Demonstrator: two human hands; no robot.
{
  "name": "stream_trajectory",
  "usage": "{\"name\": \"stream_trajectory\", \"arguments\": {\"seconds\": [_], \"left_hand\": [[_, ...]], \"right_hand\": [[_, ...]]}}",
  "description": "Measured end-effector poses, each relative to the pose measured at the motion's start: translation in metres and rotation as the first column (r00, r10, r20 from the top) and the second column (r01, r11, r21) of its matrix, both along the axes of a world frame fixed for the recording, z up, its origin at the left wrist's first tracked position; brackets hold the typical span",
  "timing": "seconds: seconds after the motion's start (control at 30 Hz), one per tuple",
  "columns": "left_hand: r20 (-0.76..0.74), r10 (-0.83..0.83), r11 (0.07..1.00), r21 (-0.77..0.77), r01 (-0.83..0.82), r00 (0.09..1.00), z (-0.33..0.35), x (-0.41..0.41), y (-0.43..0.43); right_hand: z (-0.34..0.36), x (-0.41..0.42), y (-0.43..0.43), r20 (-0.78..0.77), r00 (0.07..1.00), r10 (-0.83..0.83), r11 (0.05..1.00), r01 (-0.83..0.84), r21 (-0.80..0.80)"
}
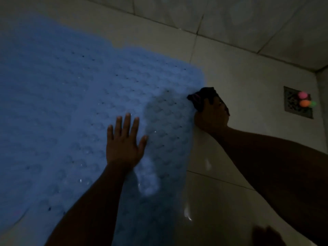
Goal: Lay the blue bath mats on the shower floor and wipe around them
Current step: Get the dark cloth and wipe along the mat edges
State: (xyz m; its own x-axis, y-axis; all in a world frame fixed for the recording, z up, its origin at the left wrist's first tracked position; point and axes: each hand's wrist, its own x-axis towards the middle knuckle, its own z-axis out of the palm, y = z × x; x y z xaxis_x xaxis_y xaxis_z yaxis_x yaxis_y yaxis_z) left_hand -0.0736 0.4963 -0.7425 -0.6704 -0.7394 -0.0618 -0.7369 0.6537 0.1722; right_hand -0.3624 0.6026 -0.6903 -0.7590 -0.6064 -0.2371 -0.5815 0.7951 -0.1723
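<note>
A blue bath mat point(74, 107) with a bumpy, perforated surface lies flat on the tiled shower floor point(239, 82) and fills the left and middle of the view. Its far left part looks like a second mat, but the dim light hides any seam. My left hand point(124, 144) rests flat on the mat with fingers spread. My right hand point(211, 116) grips a dark cloth point(202, 97) and presses it on the floor at the mat's right edge.
A square metal floor drain point(291, 110) sits at the right, with small pink, orange and green balls point(304, 100) on it. Wall tiles point(248, 18) rise at the top. The wet floor shines at the lower right. The room is dim.
</note>
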Motion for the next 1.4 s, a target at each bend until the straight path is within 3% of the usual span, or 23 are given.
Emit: {"name": "stream_trajectory", "arguments": {"seconds": [0.23, 0.37, 0.47, 0.73, 0.93, 1.03, 1.23, 1.4], "left_hand": [[0.016, 0.141, 0.990, 0.021, -0.141, 0.990, -0.002, -0.001, 0.020], [0.043, 0.238, 0.969, 0.054, -0.240, 0.970, 0.003, 0.003, 0.071], [0.059, 0.217, 0.972, 0.082, -0.222, 0.974, 0.006, 0.011, 0.101], [0.072, 0.214, 0.965, 0.139, -0.223, 0.974, 0.014, 0.046, 0.161], [0.060, 0.166, 0.980, 0.102, -0.171, 0.984, 0.012, 0.085, 0.205], [0.093, 0.199, 0.971, 0.120, -0.209, 0.976, 0.014, 0.085, 0.217], [0.153, 0.254, 0.934, 0.218, -0.283, 0.955, 0.029, 0.078, 0.229], [0.168, 0.247, 0.923, 0.260, -0.284, 0.954, 0.037, 0.078, 0.233]], "right_hand": [[-0.004, -0.006, 0.014, -0.129, 0.987, 0.100, 0.995, -0.099, 0.017], [-0.006, 0.003, 0.032, -0.071, 0.989, 0.128, 0.991, -0.130, -0.027], [-0.006, 0.026, 0.058, -0.020, 0.984, 0.175, 0.983, -0.176, -0.056], [-0.007, 0.129, 0.126, -0.072, 0.970, 0.232, 0.963, -0.239, -0.124], [0.003, 0.111, 0.111, -0.046, 0.943, 0.329, 0.922, -0.331, -0.201], [-0.001, 0.109, 0.121, 0.070, 0.911, 0.406, 0.905, -0.390, -0.172], [0.007, 0.127, 0.131, 0.133, 0.917, 0.376, 0.918, -0.349, -0.186], [0.017, 0.133, 0.116, 0.336, 0.888, 0.313, 0.945, -0.327, -0.016]]}}
